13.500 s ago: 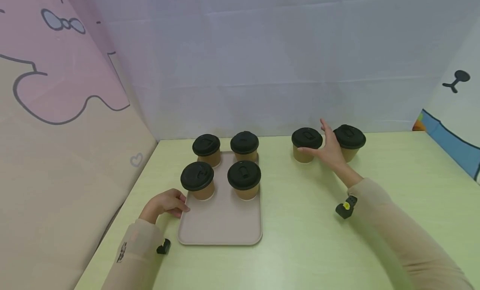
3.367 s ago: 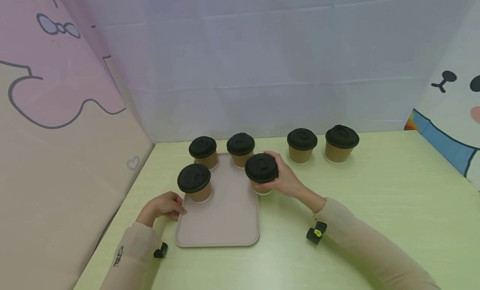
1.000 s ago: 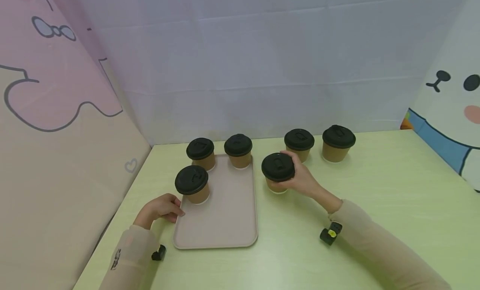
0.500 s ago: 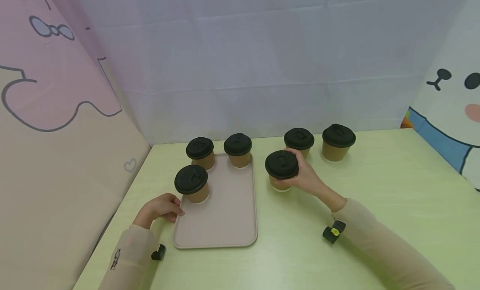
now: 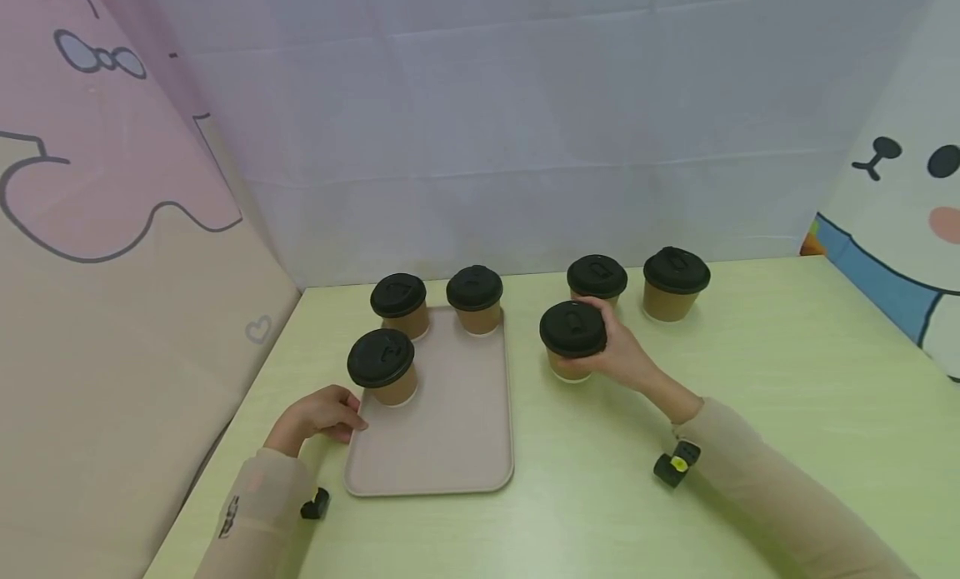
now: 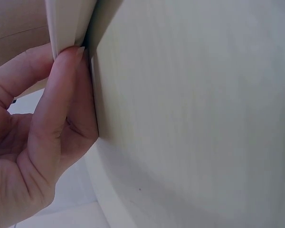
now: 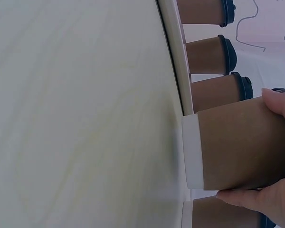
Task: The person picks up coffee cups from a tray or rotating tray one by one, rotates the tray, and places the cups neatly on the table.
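My right hand (image 5: 626, 358) grips a brown paper coffee cup (image 5: 567, 365) with a black lid, upright, just right of the tray and in front of a back cup. In the right wrist view, fingers and thumb span this cup (image 7: 242, 147), its white base close over the table. At the left edge of the beige tray (image 5: 457, 429), my left hand (image 5: 321, 414) pinches the rim; the left wrist view has the tray edge (image 6: 69, 23) between thumb and fingers. Three similar lidded cups stand on the tray: front left (image 5: 382, 358), back left (image 5: 399, 296) and back right (image 5: 475, 289).
Two more lidded cups stand at the back right of the pale green table (image 5: 750, 354): one partly hidden cup (image 5: 597, 272) behind the held one, another cup (image 5: 677, 271) beside it. A grey-white cloth wall (image 5: 480, 146) rises behind the table, with printed panels at both sides.
The front right cup stood on the tray at first. My right hand, then by the back cups, took hold of it and has carried it right, off the tray. The left hand stays at the rim.
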The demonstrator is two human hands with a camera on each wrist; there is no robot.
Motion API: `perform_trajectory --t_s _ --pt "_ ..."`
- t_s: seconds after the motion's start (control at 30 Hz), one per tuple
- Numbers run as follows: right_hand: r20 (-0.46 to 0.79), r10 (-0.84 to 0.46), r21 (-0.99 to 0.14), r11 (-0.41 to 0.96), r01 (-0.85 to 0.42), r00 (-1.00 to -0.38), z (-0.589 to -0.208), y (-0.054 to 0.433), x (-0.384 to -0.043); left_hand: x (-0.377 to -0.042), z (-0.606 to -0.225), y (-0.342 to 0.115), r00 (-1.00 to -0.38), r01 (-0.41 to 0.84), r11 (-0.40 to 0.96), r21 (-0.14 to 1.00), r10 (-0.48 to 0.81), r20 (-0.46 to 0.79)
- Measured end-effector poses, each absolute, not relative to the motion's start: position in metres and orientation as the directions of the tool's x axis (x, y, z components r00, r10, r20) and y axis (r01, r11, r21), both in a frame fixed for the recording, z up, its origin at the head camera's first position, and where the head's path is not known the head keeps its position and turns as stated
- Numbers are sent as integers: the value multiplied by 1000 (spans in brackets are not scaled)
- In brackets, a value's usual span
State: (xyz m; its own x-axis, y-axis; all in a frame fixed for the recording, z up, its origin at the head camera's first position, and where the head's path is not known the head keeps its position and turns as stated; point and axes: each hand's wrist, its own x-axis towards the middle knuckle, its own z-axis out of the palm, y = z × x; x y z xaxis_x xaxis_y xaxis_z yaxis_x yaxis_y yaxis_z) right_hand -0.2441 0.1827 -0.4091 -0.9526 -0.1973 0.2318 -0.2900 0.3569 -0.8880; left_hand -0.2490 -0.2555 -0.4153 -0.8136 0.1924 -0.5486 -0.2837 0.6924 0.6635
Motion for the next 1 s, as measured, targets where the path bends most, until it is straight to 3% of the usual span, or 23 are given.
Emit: perform_trajectory --t_s 1.0 --pt "193 -102 -884 413 -218 -976 -411 210 -240 -247 -412 -255 -815 -271 692 669 205 -542"
